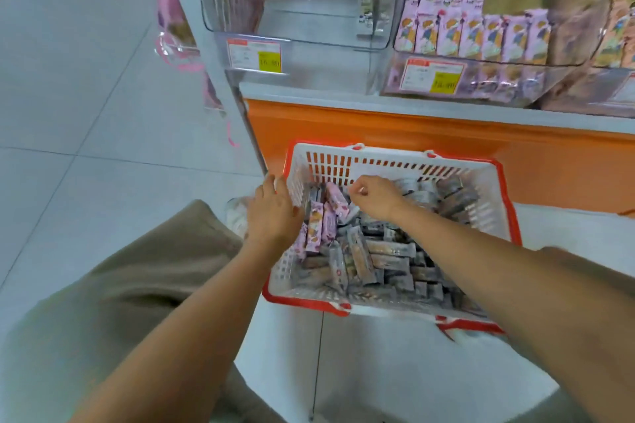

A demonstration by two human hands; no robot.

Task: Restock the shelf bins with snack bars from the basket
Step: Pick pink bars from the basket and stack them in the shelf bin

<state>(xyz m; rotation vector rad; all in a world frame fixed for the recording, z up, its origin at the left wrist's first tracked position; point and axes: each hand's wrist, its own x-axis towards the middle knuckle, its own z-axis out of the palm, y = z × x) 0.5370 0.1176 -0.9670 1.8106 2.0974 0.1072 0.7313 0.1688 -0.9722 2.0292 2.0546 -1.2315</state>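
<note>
A white basket with a red rim (508, 216) stands on the floor below the shelf. It holds several grey snack bars (378, 261) and a few pink snack bars (316, 227) at its left side. My left hand (271, 213) lies over the basket's left rim with straight fingers outside and its thumb beside the upright pink bars. My right hand (374, 196) is inside the basket near the far wall, fingers curled and pinching the edge of a pink bar (336, 198). Above, a clear shelf bin (299, 10) is almost bare, with one bar (366, 10) in it.
To the right, a second clear bin (481, 34) is packed with upright pink bars. Yellow price tags (269, 60) hang on the bin fronts. An orange shelf base (378, 127) stands behind the basket. My bent knee in khaki trousers (120, 268) and a shoe (237, 216) are left of the basket.
</note>
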